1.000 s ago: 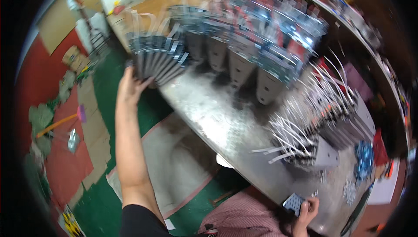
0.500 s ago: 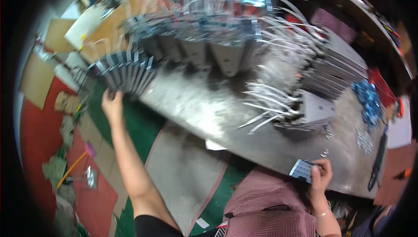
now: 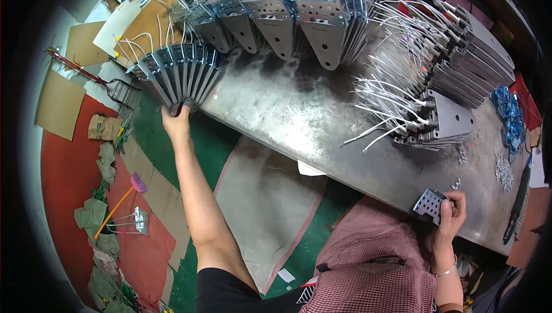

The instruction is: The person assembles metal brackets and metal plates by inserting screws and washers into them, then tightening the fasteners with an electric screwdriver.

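My left hand (image 3: 177, 122) reaches out to the table's left end. Its fingers close on the narrow lower ends of a fanned bundle of grey metal plates (image 3: 183, 77), which have perforated tops and white wires. Near the front edge at the right, my right hand (image 3: 452, 216) pinches a small perforated metal bracket (image 3: 429, 205). It is bent and shiny, with rows of round holes. A few small metal fasteners (image 3: 456, 185) lie just beyond that hand.
Stacked tapered plates with perforated heads (image 3: 325, 25) line the metal table's (image 3: 276, 123) back. Wired plates (image 3: 451, 118) are piled at right, near blue shiny pieces (image 3: 508, 114), loose rivet-like bits (image 3: 503, 172) and a dark-handled tool (image 3: 518, 201). A broom (image 3: 138, 183) lies on the floor at left.
The whole view has shifted and sharpened as my head moved. My left hand stays at the fanned plates' lower ends, and the bracket remains in my right hand.
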### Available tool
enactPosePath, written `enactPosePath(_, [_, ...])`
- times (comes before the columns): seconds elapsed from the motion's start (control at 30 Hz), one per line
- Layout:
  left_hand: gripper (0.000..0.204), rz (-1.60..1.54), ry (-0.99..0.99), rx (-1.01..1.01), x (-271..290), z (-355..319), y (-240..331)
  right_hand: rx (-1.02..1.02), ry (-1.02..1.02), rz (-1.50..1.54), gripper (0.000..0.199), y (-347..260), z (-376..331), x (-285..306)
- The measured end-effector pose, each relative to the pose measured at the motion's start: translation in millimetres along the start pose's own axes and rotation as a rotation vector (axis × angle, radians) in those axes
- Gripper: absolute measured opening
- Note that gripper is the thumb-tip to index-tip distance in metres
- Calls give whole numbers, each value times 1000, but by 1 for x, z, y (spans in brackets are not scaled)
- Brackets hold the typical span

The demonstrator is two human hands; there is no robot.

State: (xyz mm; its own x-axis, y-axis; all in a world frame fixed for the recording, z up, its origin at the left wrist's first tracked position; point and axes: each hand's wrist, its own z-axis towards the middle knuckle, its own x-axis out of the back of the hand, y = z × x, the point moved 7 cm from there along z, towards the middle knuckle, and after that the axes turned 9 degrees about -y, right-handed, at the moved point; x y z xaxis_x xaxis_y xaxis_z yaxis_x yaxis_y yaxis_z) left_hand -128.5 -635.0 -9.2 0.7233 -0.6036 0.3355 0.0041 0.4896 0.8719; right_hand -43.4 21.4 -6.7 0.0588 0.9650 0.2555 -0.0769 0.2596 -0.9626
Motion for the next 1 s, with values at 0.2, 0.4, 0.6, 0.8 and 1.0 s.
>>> enactPosePath(0.2, [75, 315, 300, -125, -3, -12, 12, 9, 26, 12, 18, -4, -2, -2])
enactPosePath(0.4, [63, 297, 241, -74, -19, -14, 16, 49, 95, -51, 19, -8, -10, 3])
enactPosePath(0.6, [65, 394, 280, -154, 17, -8, 2, -10, -22, 60, 16, -3, -8, -6])
enactPosePath(0.8, [56, 461, 397, -235, -9, -63, 62, -63, 58, 156, 18, -2, -8, 3])
enactPosePath(1.0, [30, -205, -14, -584, -113, -168, 253, 33, -70, 180, 25, -9, 5, -9])
